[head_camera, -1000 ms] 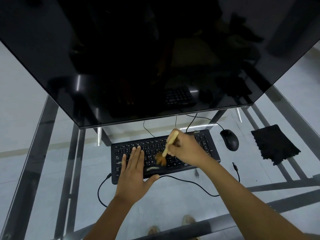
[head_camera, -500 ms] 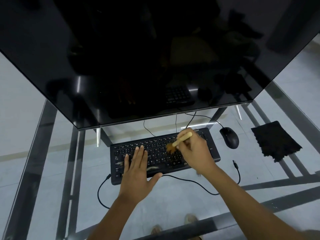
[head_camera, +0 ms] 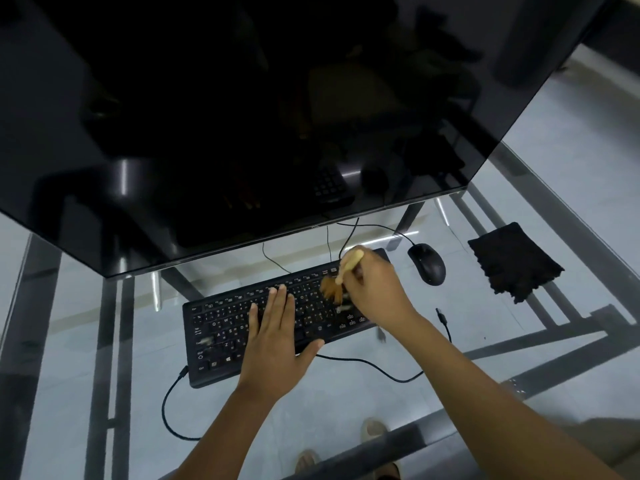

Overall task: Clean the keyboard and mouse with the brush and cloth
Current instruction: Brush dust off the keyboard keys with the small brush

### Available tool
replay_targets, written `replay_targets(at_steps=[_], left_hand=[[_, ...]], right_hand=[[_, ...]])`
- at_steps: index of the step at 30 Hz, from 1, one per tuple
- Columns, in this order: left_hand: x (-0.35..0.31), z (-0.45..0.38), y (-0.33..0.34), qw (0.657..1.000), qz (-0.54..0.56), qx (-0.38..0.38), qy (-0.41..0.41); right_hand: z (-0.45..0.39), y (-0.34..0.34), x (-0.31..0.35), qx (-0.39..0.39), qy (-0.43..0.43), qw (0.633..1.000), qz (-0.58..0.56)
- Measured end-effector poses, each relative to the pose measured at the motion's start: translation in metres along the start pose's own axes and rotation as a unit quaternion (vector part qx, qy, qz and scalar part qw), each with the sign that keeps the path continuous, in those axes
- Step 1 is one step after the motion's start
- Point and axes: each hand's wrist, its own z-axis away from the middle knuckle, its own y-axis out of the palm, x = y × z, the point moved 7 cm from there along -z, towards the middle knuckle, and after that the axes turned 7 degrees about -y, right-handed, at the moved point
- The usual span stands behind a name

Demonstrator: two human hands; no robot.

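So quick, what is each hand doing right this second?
Left hand: open, flat on the keyboard, holding nothing.
Right hand: closed around the brush, bristles on the keys.

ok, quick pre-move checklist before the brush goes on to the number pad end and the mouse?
1. Brush held firmly in the right hand: ok, fingers closed around the handle.
2. Keyboard steadied: ok, left hand lies flat on the keys.
3. Bristles on the keys: cannot tell, they are blurred by motion.
4. Right end of the keyboard reachable: cannot tell, the right hand covers it.
5. Mouse free to clean: ok, it sits untouched to the right of the keyboard.
6. Cloth ready: ok, it lies on the glass table beyond the mouse, unused.
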Motion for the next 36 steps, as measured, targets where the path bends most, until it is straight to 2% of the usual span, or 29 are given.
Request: replay_targets(at_steps=[1, 2, 4, 5, 6, 7, 9, 10, 13, 14, 17, 18, 20, 21, 22, 24, 26, 29, 30, 31, 33, 34, 36], left_hand=[[-0.002, -0.001, 0.001, 1.0, 0.002, -0.002, 0.0], [-0.003, -0.002, 0.001, 1.0, 0.004, -0.002, 0.001], [-0.008, -0.004, 0.004, 1.0, 0.004, 0.004, 0.006], [-0.01, -0.005, 0.005, 1.0, 0.004, 0.005, 0.007], [-0.01, -0.005, 0.005, 1.0, 0.005, 0.002, 0.004], [-0.01, -0.006, 0.005, 1.0, 0.006, 0.0, 0.0], [-0.011, -0.006, 0.004, 1.0, 0.006, -0.004, -0.004], [-0.012, -0.007, 0.005, 1.0, 0.004, -0.004, -0.003], [-0.015, -0.01, 0.006, 1.0, -0.004, -0.001, 0.002], [-0.017, -0.012, 0.005, 1.0, -0.004, -0.001, 0.003], [-0.024, -0.017, 0.003, 1.0, -0.001, -0.003, 0.009], [-0.027, -0.019, 0.003, 1.0, 0.001, -0.005, 0.012], [-0.031, -0.022, 0.003, 1.0, 0.006, -0.004, 0.018], [-0.033, -0.023, 0.003, 1.0, 0.006, -0.004, 0.02], [-0.035, -0.024, 0.004, 1.0, 0.006, -0.002, 0.022], [-0.039, -0.025, 0.005, 1.0, 0.006, 0.004, 0.025], [-0.042, -0.025, 0.006, 1.0, 0.005, 0.004, 0.028], [-0.042, -0.023, 0.011, 0.999, 0.009, 0.01, 0.035], [-0.041, -0.022, 0.012, 0.999, 0.006, 0.013, 0.036], [-0.041, -0.021, 0.014, 0.999, 0.002, 0.016, 0.037], [-0.041, -0.021, 0.016, 0.999, 0.001, 0.016, 0.038], [-0.042, -0.021, 0.016, 0.999, 0.0, 0.014, 0.039], [-0.043, -0.022, 0.017, 0.999, -0.004, 0.013, 0.04]], right_hand=[[-0.002, -0.006, -0.003, -0.036, -0.005, 0.999, -0.023], [-0.005, -0.006, -0.006, -0.031, 0.005, 0.998, -0.057], [-0.007, 0.006, -0.013, 0.064, 0.036, 0.993, -0.091], [-0.006, 0.01, -0.013, 0.094, 0.031, 0.993, -0.066], [-0.007, 0.011, -0.012, 0.091, 0.017, 0.995, -0.041], [-0.011, 0.005, -0.01, 0.052, 0.003, 0.998, -0.03], [-0.015, -0.008, -0.008, -0.036, 0.0, 0.997, -0.073], [-0.017, -0.011, -0.011, -0.047, 0.011, 0.995, -0.091], [-0.019, -0.001, -0.017, 0.055, 0.029, 0.996, -0.057], [-0.018, -0.001, -0.018, 0.058, 0.017, 0.998, -0.032], [-0.019, -0.026, -0.023, -0.06, 0.017, 0.997, -0.045], [-0.02, -0.032, -0.026, -0.074, 0.03, 0.995, -0.06], [-0.023, -0.029, -0.031, -0.009, 0.049, 0.996, -0.076], [-0.022, -0.025, -0.032, 0.028, 0.048, 0.997, -0.049], [-0.021, -0.026, -0.034, 0.032, 0.04, 0.999, -0.017], [-0.02, -0.043, -0.036, -0.047, 0.034, 0.998, 0.005], [-0.02, -0.054, -0.044, -0.071, 0.048, 0.996, -0.025], [-0.02, -0.046, -0.048, 0.046, 0.062, 0.997, 0.001], [-0.02, -0.048, -0.05, 0.04, 0.063, 0.997, 0.033], [-0.02, -0.055, -0.053, -0.006, 0.063, 0.996, 0.056], [-0.017, -0.07, -0.053, -0.082, 0.062, 0.995, 0.021], [-0.017, -0.073, -0.052, -0.076, 0.058, 0.995, 0.0], [-0.017, -0.06, -0.051, 0.036, 0.055, 0.998, -0.009]])
